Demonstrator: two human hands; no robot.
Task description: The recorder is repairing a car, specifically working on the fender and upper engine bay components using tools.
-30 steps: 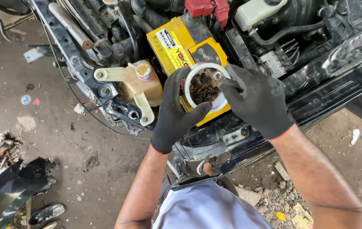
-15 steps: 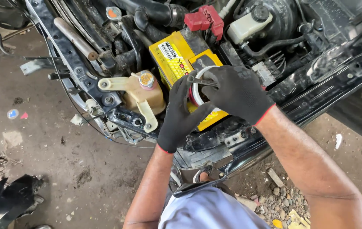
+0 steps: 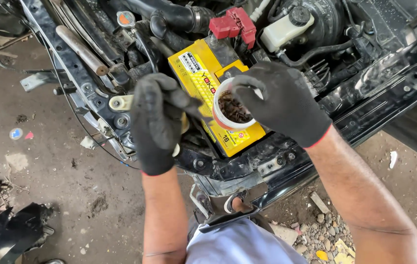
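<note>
- An open car engine bay [image 3: 365,73] fills the upper part of the view, its black front frame running across from the upper left to the right edge.
- A dirty concrete floor [image 3: 47,161] lies below and to the left of the bay, with scraps at its left edge and small stones near its lower right corner.
- A yellow car battery [image 3: 203,78] sits in the middle of the bay, close to the front frame, with a red terminal cover [image 3: 233,24] at its far end.
- A white fluid reservoir with a black cap [image 3: 286,29] stands behind the battery, to the right of the red cover.
- The person's right hand [image 3: 286,102], in a black glove, is clenched around a small white cup; the grip wraps the cup's right side and rim.
- The left hand [image 3: 157,122], also in a black glove, hovers just left of the cup with fingers curled; I cannot tell whether its grip holds anything.
- The small white cup [image 3: 230,110] is held above the battery's near end and is filled with small dark brown pieces.
</note>
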